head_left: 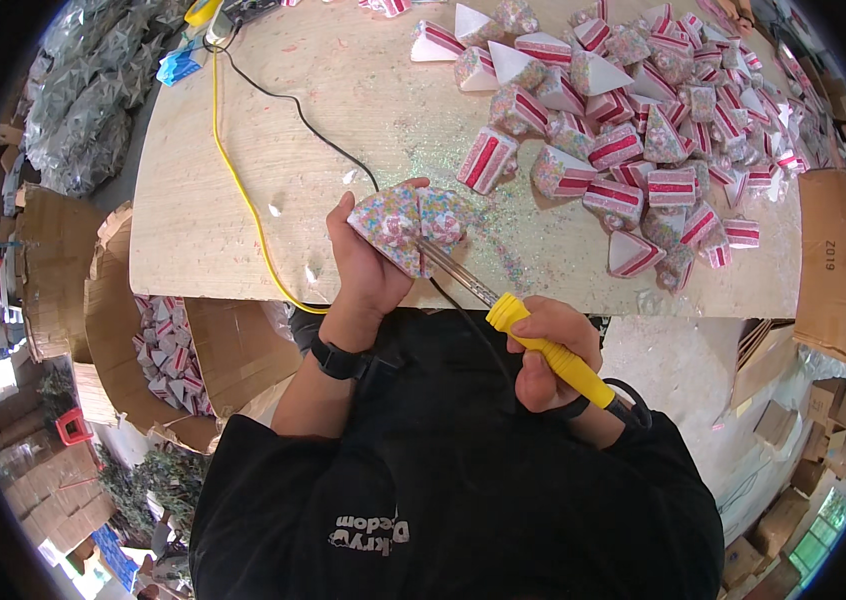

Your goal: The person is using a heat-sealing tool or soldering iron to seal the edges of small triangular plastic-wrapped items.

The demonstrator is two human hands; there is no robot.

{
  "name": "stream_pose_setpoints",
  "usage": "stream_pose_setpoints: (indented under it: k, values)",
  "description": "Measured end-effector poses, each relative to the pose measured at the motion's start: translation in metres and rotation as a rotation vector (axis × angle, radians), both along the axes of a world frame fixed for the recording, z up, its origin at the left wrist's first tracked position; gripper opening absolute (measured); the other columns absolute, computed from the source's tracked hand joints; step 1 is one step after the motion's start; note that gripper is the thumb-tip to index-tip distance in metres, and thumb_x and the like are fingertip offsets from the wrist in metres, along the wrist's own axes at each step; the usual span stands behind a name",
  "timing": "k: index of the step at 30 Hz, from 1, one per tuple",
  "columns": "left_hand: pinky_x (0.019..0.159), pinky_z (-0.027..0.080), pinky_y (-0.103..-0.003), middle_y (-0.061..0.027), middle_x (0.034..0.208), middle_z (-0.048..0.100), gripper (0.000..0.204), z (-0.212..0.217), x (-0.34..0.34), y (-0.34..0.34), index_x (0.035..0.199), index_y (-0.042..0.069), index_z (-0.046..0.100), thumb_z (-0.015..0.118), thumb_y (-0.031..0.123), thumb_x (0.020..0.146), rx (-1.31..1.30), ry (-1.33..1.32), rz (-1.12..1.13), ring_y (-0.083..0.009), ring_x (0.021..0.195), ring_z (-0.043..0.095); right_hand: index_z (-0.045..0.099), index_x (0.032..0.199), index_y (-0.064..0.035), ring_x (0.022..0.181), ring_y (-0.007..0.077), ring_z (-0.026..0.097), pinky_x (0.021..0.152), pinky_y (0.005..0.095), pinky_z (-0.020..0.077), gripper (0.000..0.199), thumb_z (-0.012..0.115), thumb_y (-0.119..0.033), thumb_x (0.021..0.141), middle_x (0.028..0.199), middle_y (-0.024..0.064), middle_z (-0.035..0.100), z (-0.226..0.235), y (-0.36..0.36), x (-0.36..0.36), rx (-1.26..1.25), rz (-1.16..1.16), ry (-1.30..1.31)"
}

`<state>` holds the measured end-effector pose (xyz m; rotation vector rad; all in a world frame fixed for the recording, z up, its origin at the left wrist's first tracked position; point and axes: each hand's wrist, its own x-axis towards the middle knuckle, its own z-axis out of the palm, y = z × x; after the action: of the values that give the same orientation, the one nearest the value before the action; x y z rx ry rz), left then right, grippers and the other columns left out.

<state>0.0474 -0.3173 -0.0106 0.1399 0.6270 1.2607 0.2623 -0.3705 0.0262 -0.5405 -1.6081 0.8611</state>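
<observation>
In my left hand (371, 275) is a sprinkle-covered artificial cake slice (383, 216), held up over the front edge of the table. A narrow dark gap runs across its speckled top. My right hand (555, 345) is wrapped round the yellow handle of a soldering iron (579, 376). The iron's metal shaft points up and left, and its tip meets the speckled side of the slice or lies just in front of it; I cannot tell which. From the back of the handle a black cord loops beside my right wrist.
Many white-and-pink cake slices (615, 146) are heaped on the table (243, 130) at right. Loose glitter lies near the slice. A yellow cord (243, 190) and a black cord (295, 100) cross the left side. An open carton (233, 350) of slices stands at left, another carton (838, 275) at right.
</observation>
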Motion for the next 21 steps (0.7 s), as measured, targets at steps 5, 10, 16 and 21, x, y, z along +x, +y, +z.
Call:
stream_pose_setpoints:
  k: [5, 10, 16, 21]
  values:
    - [0.08, 0.057, -0.052, -0.0282, 0.135, 0.054, 0.089, 0.0003, 0.0014, 0.0006, 0.14, -0.003, 0.043, 0.027, 0.069, 0.09, 0.008, 0.046, -0.005, -0.0437, 0.114, 0.06, 0.058, 0.1, 0.0029, 0.056, 0.0162, 0.056, 0.057, 0.0289, 0.0464, 0.022, 0.052, -0.013, 0.085, 0.069, 0.0092, 0.058, 0.0002, 0.0016, -0.0008, 0.028, -0.027, -0.001]
    - [0.079, 0.057, -0.051, -0.0276, 0.135, 0.054, 0.088, -0.0025, 0.0002, 0.0005, 0.14, -0.003, 0.043, 0.027, 0.069, 0.09, 0.002, 0.017, -0.011, -0.0437, 0.113, 0.061, 0.058, 0.1, 0.003, 0.057, 0.0157, 0.055, 0.057, 0.0291, 0.046, 0.022, 0.053, -0.013, 0.086, 0.07, 0.0091, 0.058, -0.0014, 0.0024, -0.0003, 0.053, -0.002, -0.007]
    - [0.078, 0.057, -0.051, -0.0271, 0.134, 0.055, 0.088, 0.0003, 0.0013, 0.0011, 0.14, -0.003, 0.043, 0.027, 0.069, 0.091, 0.0, 0.024, -0.008, -0.044, 0.112, 0.061, 0.064, 0.098, -0.0007, 0.058, 0.0202, 0.058, 0.057, 0.0294, 0.0467, 0.021, 0.061, -0.01, 0.079, 0.073, 0.0089, 0.06, -0.003, -0.0014, -0.0001, -0.092, -0.023, 0.079]
    - [0.076, 0.057, -0.051, -0.0268, 0.134, 0.055, 0.088, 0.003, 0.0025, 0.001, 0.14, -0.002, 0.043, 0.026, 0.069, 0.09, -0.016, 0.048, -0.005, -0.044, 0.112, 0.061, 0.064, 0.098, -0.0008, 0.057, 0.0204, 0.058, 0.056, 0.0298, 0.0466, 0.021, 0.061, -0.009, 0.079, 0.074, 0.0091, 0.061, -0.0036, -0.0012, 0.0, -0.074, -0.038, 0.065]
